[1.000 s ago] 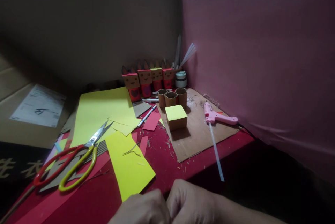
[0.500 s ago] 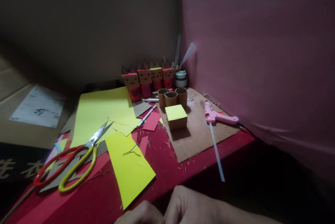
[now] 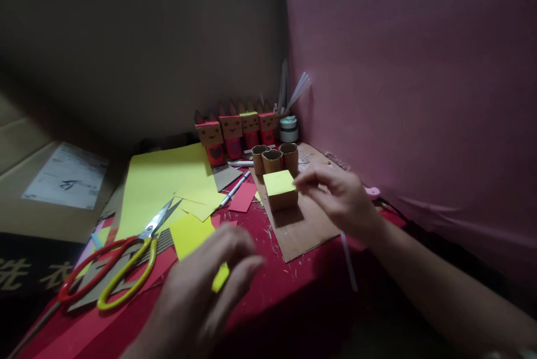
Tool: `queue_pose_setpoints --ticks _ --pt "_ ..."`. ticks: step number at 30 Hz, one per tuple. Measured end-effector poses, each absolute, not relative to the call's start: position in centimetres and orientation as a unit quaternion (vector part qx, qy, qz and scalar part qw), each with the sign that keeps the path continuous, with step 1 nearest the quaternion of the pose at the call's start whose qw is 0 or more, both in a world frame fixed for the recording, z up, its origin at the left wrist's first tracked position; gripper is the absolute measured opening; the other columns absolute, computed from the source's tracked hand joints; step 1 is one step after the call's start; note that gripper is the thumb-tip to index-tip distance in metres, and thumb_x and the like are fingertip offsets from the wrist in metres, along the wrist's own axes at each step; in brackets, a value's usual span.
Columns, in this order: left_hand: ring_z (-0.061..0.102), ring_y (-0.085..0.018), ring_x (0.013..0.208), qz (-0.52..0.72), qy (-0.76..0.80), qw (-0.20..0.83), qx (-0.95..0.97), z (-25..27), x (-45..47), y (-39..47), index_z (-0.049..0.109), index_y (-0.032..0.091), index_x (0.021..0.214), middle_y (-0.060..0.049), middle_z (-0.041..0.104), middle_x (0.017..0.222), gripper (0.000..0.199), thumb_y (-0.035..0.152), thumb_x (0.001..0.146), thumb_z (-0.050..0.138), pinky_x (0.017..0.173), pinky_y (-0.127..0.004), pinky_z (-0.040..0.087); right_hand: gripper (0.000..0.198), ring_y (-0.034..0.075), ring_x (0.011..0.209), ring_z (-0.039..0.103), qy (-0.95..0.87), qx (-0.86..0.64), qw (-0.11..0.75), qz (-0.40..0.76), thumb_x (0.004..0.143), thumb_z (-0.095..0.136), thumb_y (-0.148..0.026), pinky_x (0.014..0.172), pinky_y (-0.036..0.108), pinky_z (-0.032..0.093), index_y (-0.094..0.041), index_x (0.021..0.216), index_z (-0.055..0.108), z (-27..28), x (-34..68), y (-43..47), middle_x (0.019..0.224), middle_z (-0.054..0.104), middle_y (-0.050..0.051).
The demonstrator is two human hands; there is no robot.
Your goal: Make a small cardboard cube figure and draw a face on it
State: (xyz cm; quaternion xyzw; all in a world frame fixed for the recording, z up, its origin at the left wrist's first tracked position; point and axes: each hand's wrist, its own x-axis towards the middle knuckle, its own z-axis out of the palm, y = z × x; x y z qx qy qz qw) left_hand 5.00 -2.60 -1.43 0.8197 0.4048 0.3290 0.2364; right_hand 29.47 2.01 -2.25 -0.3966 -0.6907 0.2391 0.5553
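Note:
A small cardboard box (image 3: 282, 201) with a yellow paper top stands on the cardboard sheet (image 3: 308, 239). Beside its right edge is my right hand (image 3: 342, 197), fingers apart and fingertips close to the top corner; whether they touch it I cannot tell. My left hand (image 3: 205, 286), slightly blurred, hovers low over the yellow paper strip (image 3: 188, 233) with its thumb away from the fingers and nothing visible in it. Behind the box stand three cardboard tubes (image 3: 272, 162). The pink glue gun (image 3: 372, 193) is mostly hidden by my right hand, its clear glue stick (image 3: 349, 267) showing below.
Red-and-yellow-handled scissors (image 3: 146, 241) lie at left on paper scraps, near a large yellow sheet (image 3: 163, 174). Several cardboard figures (image 3: 230, 128) with faces line the back, beside a pale green jar (image 3: 288, 128). A pen (image 3: 235, 188) lies mid-table. The pink wall (image 3: 398, 96) bounds the right.
My hands were together at the bottom edge and have separated. The right has moved up and forward to the box; the left has risen over the yellow strip.

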Motion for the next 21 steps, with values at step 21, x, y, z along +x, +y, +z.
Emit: queue_pose_setpoints --ticks 21 --pt "0.063 -0.032 0.116 0.368 0.413 0.422 0.719 -7.5 9.7 9.9 0.051 0.018 0.130 -0.016 0.062 0.130 0.068 0.038 0.071 0.078 0.091 -0.045 0.055 0.011 0.018 0.078 0.055 -0.782 -0.551 0.279 0.083 0.088 0.062 -0.007 0.070 0.029 0.038 -0.016 0.081 0.064 -3.6 29.6 11.5 0.094 0.065 0.009"
